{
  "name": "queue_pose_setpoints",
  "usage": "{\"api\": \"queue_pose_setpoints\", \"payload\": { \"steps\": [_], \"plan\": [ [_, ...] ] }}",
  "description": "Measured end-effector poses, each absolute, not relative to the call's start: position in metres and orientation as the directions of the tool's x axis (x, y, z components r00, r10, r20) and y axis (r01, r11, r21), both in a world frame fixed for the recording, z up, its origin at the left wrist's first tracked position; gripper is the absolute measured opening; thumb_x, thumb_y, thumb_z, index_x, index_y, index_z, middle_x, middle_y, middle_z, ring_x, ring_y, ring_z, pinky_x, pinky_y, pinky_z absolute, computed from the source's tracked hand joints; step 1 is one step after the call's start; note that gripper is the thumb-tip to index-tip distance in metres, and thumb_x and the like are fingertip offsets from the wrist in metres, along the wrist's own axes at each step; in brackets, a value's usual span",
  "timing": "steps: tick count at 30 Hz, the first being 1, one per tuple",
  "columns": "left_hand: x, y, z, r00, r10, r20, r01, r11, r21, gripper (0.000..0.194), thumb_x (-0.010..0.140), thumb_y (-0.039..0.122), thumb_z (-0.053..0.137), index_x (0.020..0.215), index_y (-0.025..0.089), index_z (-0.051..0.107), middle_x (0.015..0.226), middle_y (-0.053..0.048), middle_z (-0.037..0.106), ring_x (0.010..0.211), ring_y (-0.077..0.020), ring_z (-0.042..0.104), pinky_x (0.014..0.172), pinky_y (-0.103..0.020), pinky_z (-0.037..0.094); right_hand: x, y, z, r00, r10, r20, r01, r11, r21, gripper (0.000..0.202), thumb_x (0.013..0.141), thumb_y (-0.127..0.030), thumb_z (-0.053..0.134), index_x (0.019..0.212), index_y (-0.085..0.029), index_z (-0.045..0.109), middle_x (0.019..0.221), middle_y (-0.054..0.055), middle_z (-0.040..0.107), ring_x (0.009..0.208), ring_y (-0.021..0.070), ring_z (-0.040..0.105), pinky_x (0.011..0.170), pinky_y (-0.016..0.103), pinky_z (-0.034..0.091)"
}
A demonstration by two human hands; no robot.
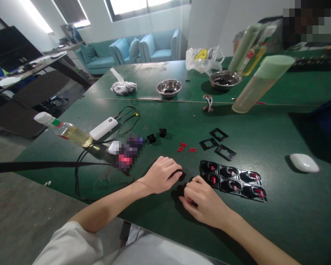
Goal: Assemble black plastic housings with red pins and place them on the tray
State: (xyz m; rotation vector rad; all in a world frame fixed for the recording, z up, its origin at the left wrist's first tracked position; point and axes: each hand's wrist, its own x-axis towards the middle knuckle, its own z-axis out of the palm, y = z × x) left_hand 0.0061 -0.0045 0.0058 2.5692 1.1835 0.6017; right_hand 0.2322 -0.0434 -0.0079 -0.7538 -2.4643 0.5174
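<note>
Near the front of the green table, my left hand (pixel 163 174) is closed around a small black part (pixel 180 174), which shows past its fingertips. My right hand (pixel 200 197) sits just to the right with its fingers curled; whatever it holds is hidden. Beside it lie several glossy black frames (pixel 231 179) in two rows, with red pieces in them. Three flat black frames (pixel 225 151) rest behind those. Three small red clips (pixel 192 150) lie beyond my hands, and two black blocks (pixel 162 132) are farther back to the left.
At left are a bottle (pixel 71 134), a white power bank (pixel 103 128), cables and a blurred-out object. Metal bowls (pixel 168 88), a plastic bag (pixel 123 87) and a tall bottle (pixel 262 84) stand farther back. A white mouse (pixel 304 163) is at right.
</note>
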Motion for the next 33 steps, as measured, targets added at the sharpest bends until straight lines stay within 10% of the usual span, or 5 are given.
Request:
{"api": "queue_pose_setpoints", "payload": {
  "steps": [12, 17, 33],
  "plan": [
    [0.009, -0.006, 0.005, 0.59, 0.763, 0.263, 0.666, -0.645, 0.375, 0.029, 0.111, 0.033, 0.045, 0.107, 0.019, 0.071, 0.101, -0.007, 0.074, 0.093, -0.0218, 0.064, 0.086, -0.041, 0.045, 0.236, -0.046, -0.002, -0.604, 0.677, 0.422, 0.437, 0.723, -0.535, 0.032, 0.106, -0.022, 0.055, 0.076, -0.023, 0.047, 0.071, -0.002, 0.052, 0.063, 0.0134, 0.045, 0.06, 0.03, 0.031],
    [0.009, -0.006, 0.002, 0.593, 0.762, 0.26, 0.669, -0.646, 0.367, 0.029, 0.112, 0.032, 0.044, 0.109, 0.019, 0.07, 0.103, -0.007, 0.074, 0.093, -0.0221, 0.064, 0.086, -0.04, 0.045, 0.236, -0.046, -0.007, -0.527, 0.753, 0.395, 0.493, 0.649, -0.58, 0.006, 0.107, -0.024, 0.055, 0.105, -0.02, 0.058, 0.082, 0.0, 0.059, 0.068, 0.0128, 0.058, 0.062, 0.025, 0.043],
    [-0.004, -0.001, 0.008, 0.642, 0.684, 0.348, 0.576, -0.729, 0.371, 0.053, 0.1, 0.072, 0.055, 0.102, 0.019, 0.064, 0.091, -0.007, 0.071, 0.082, -0.0211, 0.067, 0.075, -0.035, 0.052, 0.236, -0.045, -0.015, -0.527, 0.768, 0.364, 0.604, 0.64, -0.475, 0.05, 0.107, -0.024, 0.049, 0.155, -0.017, 0.044, 0.091, 0.003, 0.067, 0.071, 0.0169, 0.069, 0.061, 0.027, 0.055]
  ]
}}
